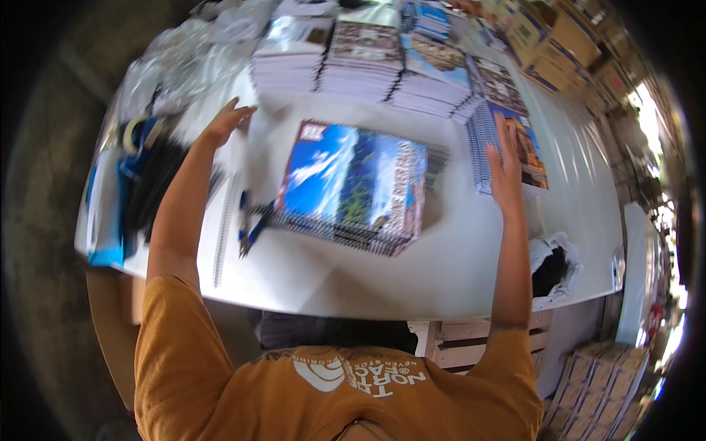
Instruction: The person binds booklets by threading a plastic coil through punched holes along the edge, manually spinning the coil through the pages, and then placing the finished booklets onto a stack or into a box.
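A stack of wire-bound notebooks (346,180) with a blue sky and forest cover lies mid-table, its bound edges jutting on more than one side. My left hand (232,123) is at the far left of it, fingers stretched, holding nothing. My right hand (504,165) is held flat with fingers extended, at the side of another notebook pile (482,151) on the right; whether it touches the pile I cannot tell. Blue-handled pliers (254,229) lie at the near left corner of the middle stack. The picture is slightly blurred.
Taller notebook stacks (360,79) line the back. At left are clear plastic bags (180,62), a tape dispenser (136,140) and black binding wires (158,176). A white bag with black contents (551,268) sits near the right edge. Cardboard boxes (555,55) stand beyond.
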A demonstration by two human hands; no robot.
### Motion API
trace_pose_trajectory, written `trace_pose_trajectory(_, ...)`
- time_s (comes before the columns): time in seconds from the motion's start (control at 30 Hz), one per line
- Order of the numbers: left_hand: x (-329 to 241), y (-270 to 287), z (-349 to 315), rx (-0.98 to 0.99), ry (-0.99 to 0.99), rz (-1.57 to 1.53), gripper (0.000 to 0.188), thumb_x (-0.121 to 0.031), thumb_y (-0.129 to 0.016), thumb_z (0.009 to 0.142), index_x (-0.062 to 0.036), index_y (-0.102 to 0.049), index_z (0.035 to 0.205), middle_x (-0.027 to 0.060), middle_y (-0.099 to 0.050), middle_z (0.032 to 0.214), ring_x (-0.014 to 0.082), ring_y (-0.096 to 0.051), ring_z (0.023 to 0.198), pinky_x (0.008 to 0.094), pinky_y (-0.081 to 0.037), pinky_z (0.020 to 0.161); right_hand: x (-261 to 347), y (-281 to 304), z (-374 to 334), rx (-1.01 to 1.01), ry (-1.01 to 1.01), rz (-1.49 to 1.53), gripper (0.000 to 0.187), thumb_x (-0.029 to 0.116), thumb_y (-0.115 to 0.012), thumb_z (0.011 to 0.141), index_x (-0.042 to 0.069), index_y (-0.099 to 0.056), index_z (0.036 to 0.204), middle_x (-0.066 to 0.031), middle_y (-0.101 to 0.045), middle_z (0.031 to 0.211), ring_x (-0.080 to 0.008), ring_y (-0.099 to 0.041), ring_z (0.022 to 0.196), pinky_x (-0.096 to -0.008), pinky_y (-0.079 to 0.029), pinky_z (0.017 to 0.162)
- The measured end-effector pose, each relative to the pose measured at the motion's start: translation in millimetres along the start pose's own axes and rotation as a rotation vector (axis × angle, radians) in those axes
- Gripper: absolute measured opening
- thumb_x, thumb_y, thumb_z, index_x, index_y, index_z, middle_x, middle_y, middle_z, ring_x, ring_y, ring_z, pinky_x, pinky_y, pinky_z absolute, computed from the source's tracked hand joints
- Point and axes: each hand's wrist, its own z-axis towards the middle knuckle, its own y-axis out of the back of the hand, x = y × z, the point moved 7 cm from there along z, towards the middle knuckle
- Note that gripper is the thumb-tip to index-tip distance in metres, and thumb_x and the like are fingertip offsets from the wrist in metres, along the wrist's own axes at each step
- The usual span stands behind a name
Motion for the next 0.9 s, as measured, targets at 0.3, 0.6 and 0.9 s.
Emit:
trace_pose_trajectory(0.3,-77.7,1.0,-312.9,-0.408,-0.536,-0.168,0.035,-0.024,-0.05,0.091,0.0008,-0.05,0.117,0.0093,-0.06,0.097,0.0164,-0.056,0.092,0.0293,-0.042,0.085,97.2,-59.2,-173.7,-0.187,-0.192,0.576,0.064,0.041,-0.031,0.095,-0.005,-0.019,0.138,-0.0191,-0.027,0.142,-0.0285,-0.023,0.133,-0.0402,-0.017,0.107)
trace_pose_trajectory(0.6,78.7,-0.7,-486.7,-0.931,-0.092,-0.295,0.021,-0.015,-0.052,0.09,0.0017,-0.056,0.102,0.0019,-0.056,0.071,0.0062,-0.052,0.065,0.0202,-0.043,0.061,160.6,-61.9,-135.5,-0.313,0.162,0.063,0.053,0.03,-0.045,0.093,-0.003,-0.032,0.133,-0.0201,-0.033,0.138,-0.0337,-0.026,0.131,-0.0435,-0.023,0.106)
trace_pose_trajectory(0.9,331.7,134.6,-596.9,-1.209,0.572,-0.112,0.034,-0.017,-0.061,0.08,0.0036,-0.058,0.107,0.0151,-0.064,0.097,0.0199,-0.061,0.089,0.0284,-0.046,0.08,276.9,-114.4,-192.9,-0.157,0.551,0.16,0.048,0.018,-0.049,0.09,-0.007,-0.035,0.129,-0.0254,-0.037,0.133,-0.0411,-0.031,0.127,-0.0528,-0.024,0.103)
